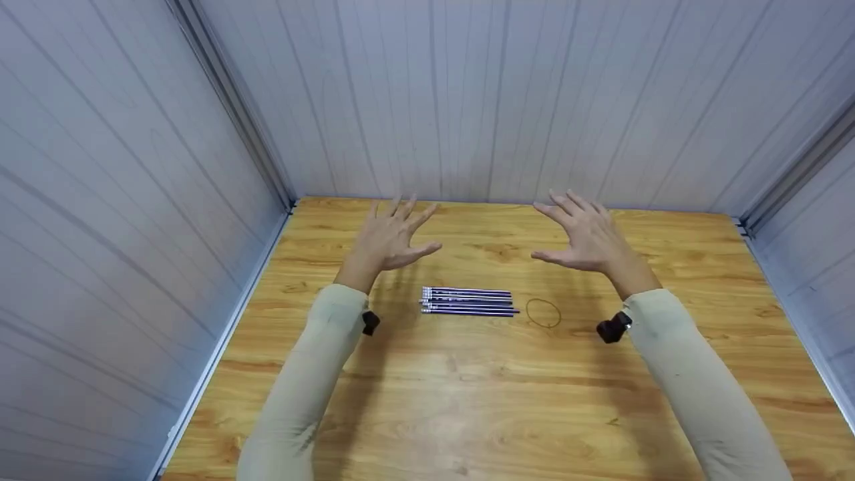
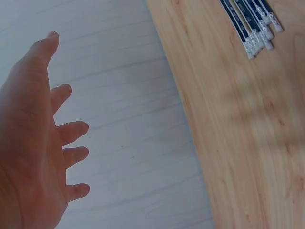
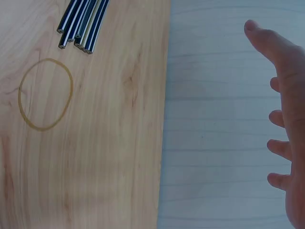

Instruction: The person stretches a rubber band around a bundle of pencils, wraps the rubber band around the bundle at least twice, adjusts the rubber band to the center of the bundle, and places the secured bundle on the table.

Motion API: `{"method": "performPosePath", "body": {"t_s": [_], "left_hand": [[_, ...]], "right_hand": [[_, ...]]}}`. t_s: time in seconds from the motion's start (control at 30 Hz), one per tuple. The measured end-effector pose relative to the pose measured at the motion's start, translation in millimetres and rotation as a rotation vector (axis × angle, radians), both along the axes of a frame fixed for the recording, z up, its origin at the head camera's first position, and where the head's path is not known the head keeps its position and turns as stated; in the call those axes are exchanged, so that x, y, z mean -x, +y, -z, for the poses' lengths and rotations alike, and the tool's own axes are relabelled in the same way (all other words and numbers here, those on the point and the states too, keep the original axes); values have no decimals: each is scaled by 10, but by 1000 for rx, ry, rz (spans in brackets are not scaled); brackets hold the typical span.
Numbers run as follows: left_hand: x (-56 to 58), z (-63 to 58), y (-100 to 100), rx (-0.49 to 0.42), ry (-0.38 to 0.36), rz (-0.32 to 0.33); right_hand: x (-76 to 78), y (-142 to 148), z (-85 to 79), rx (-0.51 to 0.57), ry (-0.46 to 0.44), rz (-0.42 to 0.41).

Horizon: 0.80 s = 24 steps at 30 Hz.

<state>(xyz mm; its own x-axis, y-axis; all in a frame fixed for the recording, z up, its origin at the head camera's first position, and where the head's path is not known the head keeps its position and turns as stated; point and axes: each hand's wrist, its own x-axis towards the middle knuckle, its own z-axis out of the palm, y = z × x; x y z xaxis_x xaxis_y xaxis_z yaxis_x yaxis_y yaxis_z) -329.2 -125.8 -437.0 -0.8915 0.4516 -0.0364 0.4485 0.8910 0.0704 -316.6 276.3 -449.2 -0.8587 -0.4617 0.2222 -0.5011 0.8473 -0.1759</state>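
Note:
Several dark striped pencils lie side by side on the wooden table, their white eraser ends toward the left and their unsharpened ends toward the right. A thin yellowish rubber band lies as a loop just right of them. My left hand is held above the table, beyond the pencils' left end, with fingers spread and nothing in it. Over the right side, beyond the rubber band, my right hand hovers with spread fingers, also holding nothing.
A pale panelled wall rises along the table's far edge, with further panels at the left and right. Dark wrist cameras sit at both sleeve cuffs. Bare wooden tabletop extends in front of the pencils.

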Motion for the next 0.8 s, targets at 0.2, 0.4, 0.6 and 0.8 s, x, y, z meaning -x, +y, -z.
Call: {"method": "performPosePath", "body": {"t_s": [0.2, 0.4, 0.6, 0.8], "left_hand": [[-16, 67, -4, -74, -67, -21], [-48, 98, 77, -98, -92, 0], [-71, 223, 123, -118, -67, 38], [-113, 465, 119, -176, -105, 47]], "right_hand": [[-15, -131, 86, 48, -73, -19], [-31, -316, 161, 92, -142, -40], [-54, -429, 308, 132, -204, -53], [-95, -490, 507, 185, -276, -84]]}}
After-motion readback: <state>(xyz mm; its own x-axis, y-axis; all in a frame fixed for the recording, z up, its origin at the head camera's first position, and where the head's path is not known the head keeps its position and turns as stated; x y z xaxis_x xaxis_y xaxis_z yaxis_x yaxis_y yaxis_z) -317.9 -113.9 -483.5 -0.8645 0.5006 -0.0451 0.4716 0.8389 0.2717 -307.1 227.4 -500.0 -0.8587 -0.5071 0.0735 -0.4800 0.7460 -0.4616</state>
